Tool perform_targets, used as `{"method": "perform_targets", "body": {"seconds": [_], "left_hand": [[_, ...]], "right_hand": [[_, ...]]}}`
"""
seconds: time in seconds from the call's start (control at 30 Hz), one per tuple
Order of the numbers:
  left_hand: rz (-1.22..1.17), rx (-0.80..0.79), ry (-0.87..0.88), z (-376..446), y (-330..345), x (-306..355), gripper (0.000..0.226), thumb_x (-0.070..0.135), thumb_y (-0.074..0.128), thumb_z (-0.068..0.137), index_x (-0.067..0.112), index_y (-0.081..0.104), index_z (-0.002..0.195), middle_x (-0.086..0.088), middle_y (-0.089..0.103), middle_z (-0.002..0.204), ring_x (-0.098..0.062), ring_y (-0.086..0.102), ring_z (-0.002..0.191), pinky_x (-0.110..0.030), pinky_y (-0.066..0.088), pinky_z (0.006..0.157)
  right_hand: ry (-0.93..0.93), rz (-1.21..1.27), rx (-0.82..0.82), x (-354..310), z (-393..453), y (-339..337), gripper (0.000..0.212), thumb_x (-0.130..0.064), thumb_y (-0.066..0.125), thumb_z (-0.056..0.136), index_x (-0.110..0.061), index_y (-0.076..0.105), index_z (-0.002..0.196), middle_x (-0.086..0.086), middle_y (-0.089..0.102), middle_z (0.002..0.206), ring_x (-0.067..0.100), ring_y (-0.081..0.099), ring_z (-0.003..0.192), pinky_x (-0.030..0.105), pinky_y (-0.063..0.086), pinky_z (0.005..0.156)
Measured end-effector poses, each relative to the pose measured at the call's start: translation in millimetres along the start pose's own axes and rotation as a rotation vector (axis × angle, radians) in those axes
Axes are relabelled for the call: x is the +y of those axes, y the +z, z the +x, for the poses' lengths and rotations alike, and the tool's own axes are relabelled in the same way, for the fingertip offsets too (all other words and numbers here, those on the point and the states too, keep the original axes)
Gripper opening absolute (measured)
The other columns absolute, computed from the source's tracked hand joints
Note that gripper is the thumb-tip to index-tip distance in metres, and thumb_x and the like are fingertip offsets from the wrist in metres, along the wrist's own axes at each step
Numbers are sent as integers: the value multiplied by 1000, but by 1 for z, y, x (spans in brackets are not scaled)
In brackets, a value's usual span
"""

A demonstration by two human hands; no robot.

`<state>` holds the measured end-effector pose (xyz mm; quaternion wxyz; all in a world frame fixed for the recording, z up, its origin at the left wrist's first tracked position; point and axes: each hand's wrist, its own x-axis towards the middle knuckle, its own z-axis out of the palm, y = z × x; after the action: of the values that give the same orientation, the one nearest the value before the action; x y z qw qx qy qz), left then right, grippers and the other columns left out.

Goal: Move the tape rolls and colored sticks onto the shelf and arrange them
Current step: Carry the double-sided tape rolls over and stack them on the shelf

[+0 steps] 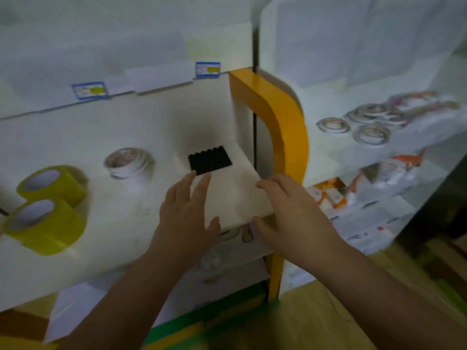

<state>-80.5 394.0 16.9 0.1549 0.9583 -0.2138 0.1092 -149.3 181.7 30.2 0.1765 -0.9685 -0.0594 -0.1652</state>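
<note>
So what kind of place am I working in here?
Probably a stationery shop aisle: white shelf with blue price tags, yellow tape rolls, and more tape rolls on the neighbouring rack.

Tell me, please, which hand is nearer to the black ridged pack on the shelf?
The left hand. Its straight fingertips reach the near edge of the black ridged pack, while the right hand hovers off to the pack's right, over the shelf corner.

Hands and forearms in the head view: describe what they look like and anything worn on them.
Both are bare: the left hand and right hand wear no gloves, and no rings, watch or bracelets show. No sleeves reach the visible forearms. The blurred, dim frame hides finer detail.
</note>
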Motion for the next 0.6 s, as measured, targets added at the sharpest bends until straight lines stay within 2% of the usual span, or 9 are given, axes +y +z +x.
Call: {"method": "perform_targets", "body": {"seconds": [0.13,0.27,0.4,0.5,0.6], "left_hand": [[-129,4,51,-21,12,71,83,42,62,89,29,14,156,-2,11,160,-22,10,144,-44,19,117],[-199,20,135,-28,23,132,82,64,40,82,31,17,154,-3,18,156,-25,16,143,-47,24,114],[-212,-28,173,-25,37,184,85,52,60,87,35,11,155,0,14,157,-26,13,144,-51,24,114],[-144,-40,240,-16,49,213,88,50,63,85,31,13,155,-7,14,158,-27,11,143,-53,24,114],[-124,-103,237,-1,61,237,94,50,65,85,34,7,156,-2,0,159,-28,4,145,-50,21,116]], "right_hand": [[75,-12,49,49,-45,-37,52,-36,66,86,-15,52,132,6,50,126,27,53,112,42,48,91],[168,-67,86,93,-82,-70,55,-36,69,85,-18,52,134,4,50,128,25,51,114,38,47,94],[237,-55,39,131,-117,-101,63,-39,69,87,-25,41,142,0,45,136,23,48,120,35,45,96],[294,-78,42,154,-129,-114,62,-40,68,89,-25,41,142,1,44,135,24,47,121,33,44,96],[355,-93,59,177,-135,-123,60,-41,67,89,-23,42,141,2,43,136,25,45,124,34,42,98]]}}
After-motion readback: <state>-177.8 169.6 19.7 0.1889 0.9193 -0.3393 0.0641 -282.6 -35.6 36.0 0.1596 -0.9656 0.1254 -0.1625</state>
